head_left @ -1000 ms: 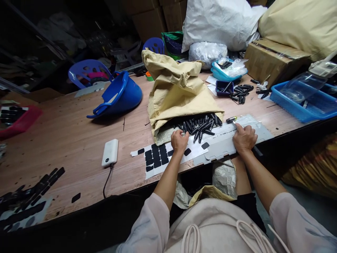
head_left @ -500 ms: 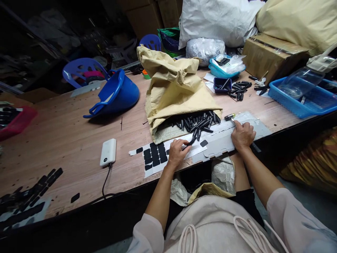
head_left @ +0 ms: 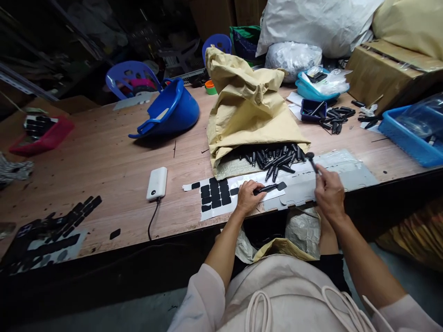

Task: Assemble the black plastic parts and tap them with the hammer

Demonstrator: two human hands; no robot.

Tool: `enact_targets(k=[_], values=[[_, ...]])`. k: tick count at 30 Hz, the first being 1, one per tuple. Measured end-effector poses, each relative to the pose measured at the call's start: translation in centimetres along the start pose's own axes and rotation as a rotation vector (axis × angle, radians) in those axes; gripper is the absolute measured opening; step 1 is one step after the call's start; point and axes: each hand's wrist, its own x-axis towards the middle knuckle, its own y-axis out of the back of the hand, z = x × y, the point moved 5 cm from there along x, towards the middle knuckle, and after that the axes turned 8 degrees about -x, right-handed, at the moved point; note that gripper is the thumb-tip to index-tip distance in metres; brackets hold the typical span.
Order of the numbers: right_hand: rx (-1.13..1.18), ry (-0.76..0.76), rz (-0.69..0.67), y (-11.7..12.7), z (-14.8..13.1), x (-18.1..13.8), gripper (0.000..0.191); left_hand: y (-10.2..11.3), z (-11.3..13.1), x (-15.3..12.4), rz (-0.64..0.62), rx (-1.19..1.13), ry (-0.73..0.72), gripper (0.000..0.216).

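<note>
Wooden tabletop (head_left: 104,161) fills your view, crowded along its far edge with sacks and a cardboard box (head_left: 377,69). At twelve o'clock a tan paper sack (head_left: 249,106) lies on its side, and a pile of black pins (head_left: 273,159) spills from its mouth toward a grey sheet (head_left: 339,173).

Your left hand (head_left: 249,197) rests at the near edge, fingers closed round one black pin (head_left: 267,188). The pin lies flat and points to three o'clock, its tip touching a loose black pad (head_left: 281,186). Your right hand (head_left: 328,191), at three o'clock from the left, is raised off the tabletop. Its fingers are pinched narrow on a slim tool (head_left: 311,161), whose dark head points up toward the pile.

By my judgement, you do best to press the pin down firmly so it cannot roll, and to grip it well back from the tip so your fingers leave the pad end clear. Brace the heel of your right hand on the grey sheet before you bring the tool in, and mind the loose pins just beyond it.

At nine o'clock from your left hand lies a sheet of black pads (head_left: 214,199), with a white power bank (head_left: 157,183) beyond it and a tipped blue bucket (head_left: 169,110) at eleven o'clock. No brand, label or writing can be read; the small mark on the power bank is too small to make out.
</note>
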Motion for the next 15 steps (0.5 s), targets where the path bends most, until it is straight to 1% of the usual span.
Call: enact_targets(k=[2, 5, 7, 9, 11, 15], values=[[0.183, 0.113, -0.111, -0.5, -2.6, -2.6, 0.045, 0.0, -0.1, 0.0, -0.012, -0.023, 0.010, 0.016], [0.285, 0.188, -0.244, -1.5, -5.7, -6.0, 0.042, -0.1, -0.1, 0.1, -0.030, -0.044, 0.013, 0.016], [0.291, 0.230, -0.256, -1.9, -7.0, -7.6, 0.042, -0.1, -0.1, 0.2, -0.036, -0.040, 0.012, 0.016], [0.266, 0.261, -0.218, -1.9, -7.8, -8.4, 0.043, -0.1, 0.0, 0.3, -0.042, -0.027, 0.012, 0.015], [0.200, 0.282, -0.189, -1.9, -8.0, -8.7, 0.043, 0.0, 0.1, 0.3, -0.046, -0.013, 0.015, 0.013], [0.044, 0.294, -0.226, -1.8, -7.8, -8.4, 0.043, -0.1, 0.1, 0.3, -0.040, -0.008, 0.026, 0.011]])
